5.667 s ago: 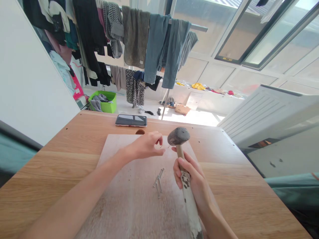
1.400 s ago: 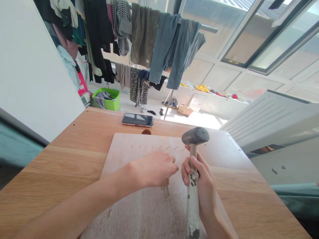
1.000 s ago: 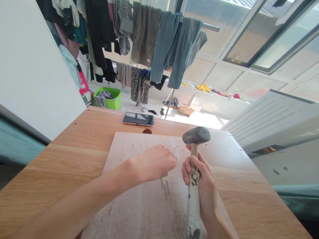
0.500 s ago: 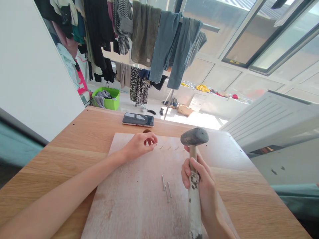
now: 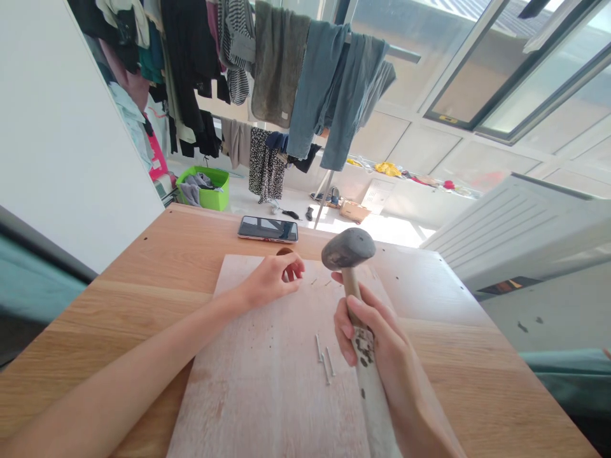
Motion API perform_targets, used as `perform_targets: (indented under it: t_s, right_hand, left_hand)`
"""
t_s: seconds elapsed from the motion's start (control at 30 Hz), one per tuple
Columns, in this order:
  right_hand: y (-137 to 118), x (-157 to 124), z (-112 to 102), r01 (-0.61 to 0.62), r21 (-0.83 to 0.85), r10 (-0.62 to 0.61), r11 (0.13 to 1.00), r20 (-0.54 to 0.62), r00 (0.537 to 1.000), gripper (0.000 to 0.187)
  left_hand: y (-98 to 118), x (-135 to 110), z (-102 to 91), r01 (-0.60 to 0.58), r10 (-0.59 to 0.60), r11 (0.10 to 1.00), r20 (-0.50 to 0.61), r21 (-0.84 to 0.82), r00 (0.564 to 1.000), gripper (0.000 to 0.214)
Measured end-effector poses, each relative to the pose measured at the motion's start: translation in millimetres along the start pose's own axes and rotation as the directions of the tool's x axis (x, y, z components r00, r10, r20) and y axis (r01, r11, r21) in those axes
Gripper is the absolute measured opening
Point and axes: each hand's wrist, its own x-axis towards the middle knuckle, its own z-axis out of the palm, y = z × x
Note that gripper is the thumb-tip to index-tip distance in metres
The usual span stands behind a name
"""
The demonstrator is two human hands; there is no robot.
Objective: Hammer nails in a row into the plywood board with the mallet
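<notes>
My right hand (image 5: 370, 324) is wrapped round the pale, paint-chipped handle of a hammer (image 5: 348, 248). Its dark grey head is raised above the far part of a whitish wooden board (image 5: 238, 394). Close to the board's far edge, my left hand (image 5: 279, 277) has thumb and fingers pinched together; whatever is between the fingertips is too small to make out. Just right of those fingertips, thin nails (image 5: 314, 282) stand in the board in a row, partly hidden by the hammer and right hand. Several loose nails (image 5: 326, 366) lie nearer to me on the board.
The board rests on a wooden table (image 5: 119, 305). A phone (image 5: 268, 229) lies at the table's far edge, and a round brown object (image 5: 285, 251) is partly hidden behind my left hand. Beyond are hanging clothes (image 5: 279, 63) and a green basket (image 5: 214, 198).
The hammer has moved left and slightly up, its head now closer to my left hand. My left hand keeps its pinch. Board, phone and loose nails appear slightly further right in view.
</notes>
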Motion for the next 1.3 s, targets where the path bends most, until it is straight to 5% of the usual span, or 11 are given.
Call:
perform_targets:
  t_s: [0.23,1.3]
  right_hand:
    - [29.1,4.8,-0.6,-0.102,-0.004,0.102,0.995,0.082,0.991,0.049]
    - [33.3,11.1,-5.1,-0.113,-0.072,0.122,0.991,0.152,0.981,0.053]
  left_hand:
    - [-6.7,2.1,2.5,0.021,-0.021,0.999,0.016,-0.031,1.0,0.027]
    - [-8.7,1.6,3.1,-0.05,0.05,0.999,-0.002,-0.004,0.999,0.025]
